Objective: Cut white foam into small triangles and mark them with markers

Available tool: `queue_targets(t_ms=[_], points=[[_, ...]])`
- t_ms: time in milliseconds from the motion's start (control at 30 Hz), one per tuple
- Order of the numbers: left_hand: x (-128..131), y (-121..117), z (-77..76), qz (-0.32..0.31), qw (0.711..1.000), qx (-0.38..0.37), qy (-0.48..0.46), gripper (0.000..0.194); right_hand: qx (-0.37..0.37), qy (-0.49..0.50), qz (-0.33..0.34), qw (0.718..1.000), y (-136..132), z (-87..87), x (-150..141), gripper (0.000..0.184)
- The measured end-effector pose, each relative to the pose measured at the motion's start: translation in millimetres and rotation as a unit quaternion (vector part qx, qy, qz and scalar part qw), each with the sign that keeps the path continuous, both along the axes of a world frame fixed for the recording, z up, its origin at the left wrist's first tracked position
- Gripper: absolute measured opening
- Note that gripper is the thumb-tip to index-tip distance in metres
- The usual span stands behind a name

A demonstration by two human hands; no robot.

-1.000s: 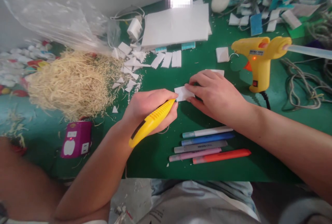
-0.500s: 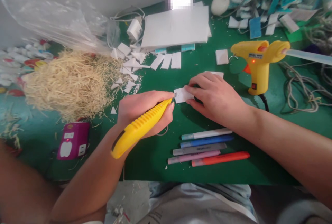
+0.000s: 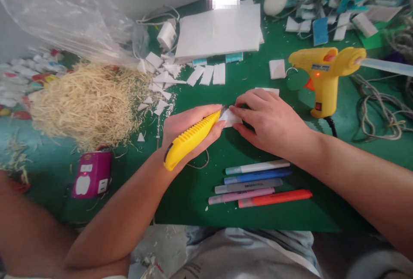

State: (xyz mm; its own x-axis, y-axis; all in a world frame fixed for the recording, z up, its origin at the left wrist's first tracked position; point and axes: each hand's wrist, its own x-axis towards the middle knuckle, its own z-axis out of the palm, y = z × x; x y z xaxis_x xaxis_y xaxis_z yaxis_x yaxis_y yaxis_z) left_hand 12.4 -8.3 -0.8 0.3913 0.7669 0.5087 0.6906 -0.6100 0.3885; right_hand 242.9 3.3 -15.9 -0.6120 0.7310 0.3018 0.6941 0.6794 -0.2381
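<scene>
My left hand (image 3: 187, 126) is closed round a yellow utility knife (image 3: 192, 140), its tip against a small white foam piece (image 3: 231, 118) on the green table (image 3: 193, 193). My right hand (image 3: 269, 119) lies over the right side of that piece, fingertips pressing it down; part of the piece is hidden under both hands.
A yellow glue gun (image 3: 325, 76) stands at the right with its light on. Several marker pens (image 3: 258, 182) lie near the front edge. A straw pile (image 3: 87, 102), white foam scraps (image 3: 167, 79), a white foam board (image 3: 219, 31) and a purple box (image 3: 92, 179) are around.
My left hand has drawn the knife back and then pushed it forward again to the foam piece's upper left edge. My right hand stays on the piece.
</scene>
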Motion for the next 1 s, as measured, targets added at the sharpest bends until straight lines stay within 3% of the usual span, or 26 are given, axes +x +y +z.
queue_targets(t_ms=[567,767,1000], points=[[7.9,5.4,1.9,-0.072,0.992,0.1,0.027,0.011,0.0,-0.039,-0.005,0.999,-1.3,0.5,-3.1,0.027],[3.9,0.8,11.5,-0.057,0.993,0.078,0.061,0.011,-0.004,-0.052,-0.01,0.999,-3.8,4.2,-5.3,0.031],[-7.2,-4.4,22.5,-0.094,0.991,0.052,0.076,0.012,0.003,-0.073,-0.009,0.997,-2.8,4.2,-4.3,0.029]])
